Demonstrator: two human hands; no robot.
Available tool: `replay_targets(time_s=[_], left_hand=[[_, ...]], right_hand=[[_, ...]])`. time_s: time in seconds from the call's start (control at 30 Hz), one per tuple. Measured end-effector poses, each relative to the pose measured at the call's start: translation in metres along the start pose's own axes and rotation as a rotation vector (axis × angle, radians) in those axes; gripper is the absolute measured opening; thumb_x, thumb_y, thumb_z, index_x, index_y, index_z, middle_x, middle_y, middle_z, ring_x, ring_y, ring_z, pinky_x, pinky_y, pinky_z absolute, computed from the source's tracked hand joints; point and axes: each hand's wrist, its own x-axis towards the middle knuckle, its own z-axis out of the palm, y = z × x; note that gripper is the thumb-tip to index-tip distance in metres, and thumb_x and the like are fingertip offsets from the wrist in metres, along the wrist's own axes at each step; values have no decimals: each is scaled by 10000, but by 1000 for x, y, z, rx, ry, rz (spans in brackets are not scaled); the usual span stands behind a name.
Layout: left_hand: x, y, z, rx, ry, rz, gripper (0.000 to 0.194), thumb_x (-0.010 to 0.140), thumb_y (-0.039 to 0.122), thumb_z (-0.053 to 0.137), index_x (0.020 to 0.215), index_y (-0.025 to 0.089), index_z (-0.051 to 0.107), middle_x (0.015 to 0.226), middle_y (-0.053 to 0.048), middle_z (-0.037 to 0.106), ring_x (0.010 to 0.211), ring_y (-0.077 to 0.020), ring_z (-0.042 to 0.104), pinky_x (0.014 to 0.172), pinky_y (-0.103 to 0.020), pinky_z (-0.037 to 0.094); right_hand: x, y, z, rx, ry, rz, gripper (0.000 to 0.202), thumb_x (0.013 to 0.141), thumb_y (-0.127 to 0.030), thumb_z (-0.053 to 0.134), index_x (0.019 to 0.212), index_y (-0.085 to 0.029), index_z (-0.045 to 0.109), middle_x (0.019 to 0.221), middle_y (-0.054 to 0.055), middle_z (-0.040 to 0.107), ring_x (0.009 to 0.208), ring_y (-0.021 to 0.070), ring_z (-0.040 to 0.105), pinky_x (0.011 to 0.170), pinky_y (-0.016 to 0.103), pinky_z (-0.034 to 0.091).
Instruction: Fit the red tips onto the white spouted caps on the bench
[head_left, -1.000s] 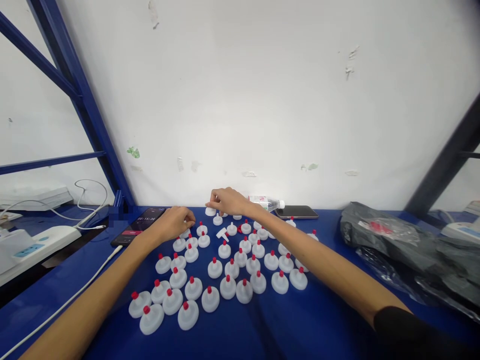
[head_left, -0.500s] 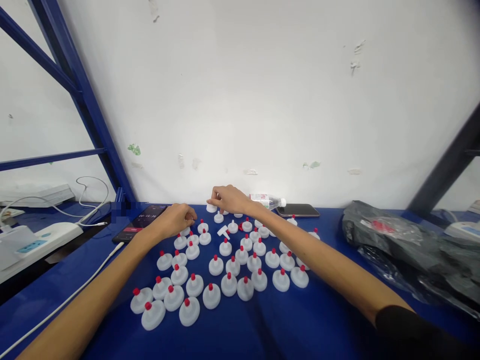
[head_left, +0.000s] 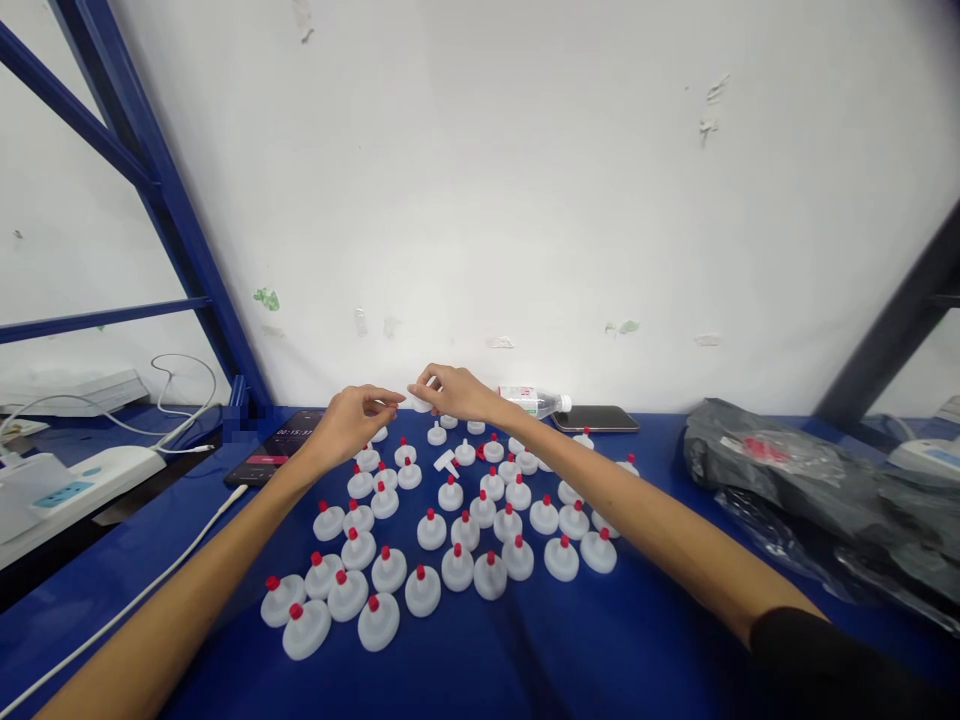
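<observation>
- A person's two bare hands meet over the far side of a blue tabletop [head_left: 570,640], close together but with a narrow gap between them.
- The right hand [head_left: 461,393] grips a white cap [head_left: 419,404] between thumb and fingers, near the foot of the white wall [head_left: 480,200].
- The left hand [head_left: 351,422], just to the left of that cap, has thumb and forefinger pinched on what appears to be a small red tip [head_left: 394,407], largely hidden by the fingers.
- Across the tabletop, in loose rows and clusters, stand dozens of red-tipped caps [head_left: 423,592], each a white, rounded base with its red end upward.
- A few bare-spouted caps [head_left: 465,454], all white, stand among them toward the back.
- Beside one of these lies a white T-shaped piece [head_left: 448,461].
- Behind the right forearm, a clear bottle [head_left: 534,402] rests on its side next to a dark phone [head_left: 596,419].
- At left, a second phone [head_left: 279,452] shows a timer, partly covered by the left arm; a white power strip [head_left: 82,500] sits farther out.
- A crumpled grey plastic bag [head_left: 787,465] occupies the right side.
</observation>
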Motion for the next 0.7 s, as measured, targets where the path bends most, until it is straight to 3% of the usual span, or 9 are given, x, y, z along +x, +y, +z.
replay_targets(time_s=[0.2,0.33,0.47,0.7], left_hand=[[-3,12,2,-132,17,-33,388,755,480,680,967,189,825,1017,-127,811,932,-326,767,713,-366,574],[-3,16,2,-198,29,-49,373,733,484,700,922,191,832,1111,-134,797,928,-321,762,658,-341,548],[-4,16,1,-247,17,-92,407,720,496,746,948,169,831,903,-126,819,877,-332,759,617,-338,521],[-8,22,3,-428,57,-107,389,711,502,857,936,193,787,923,-76,826,954,-296,768,862,-361,574]], right_hand=[[3,1,4,-84,34,-26,329,1025,-466,596,1077,-154,685,1015,45,712,878,178,692,828,386,582],[3,1,5,-127,45,-42,407,1025,-536,562,947,-156,684,865,12,695,781,163,670,792,365,558],[3,1,5,-147,55,-68,549,1038,-627,452,831,-172,679,694,-15,631,657,149,601,717,323,486],[-1,-4,6,-161,85,-93,735,993,-774,338,699,-190,673,637,19,627,624,148,530,613,285,311]])
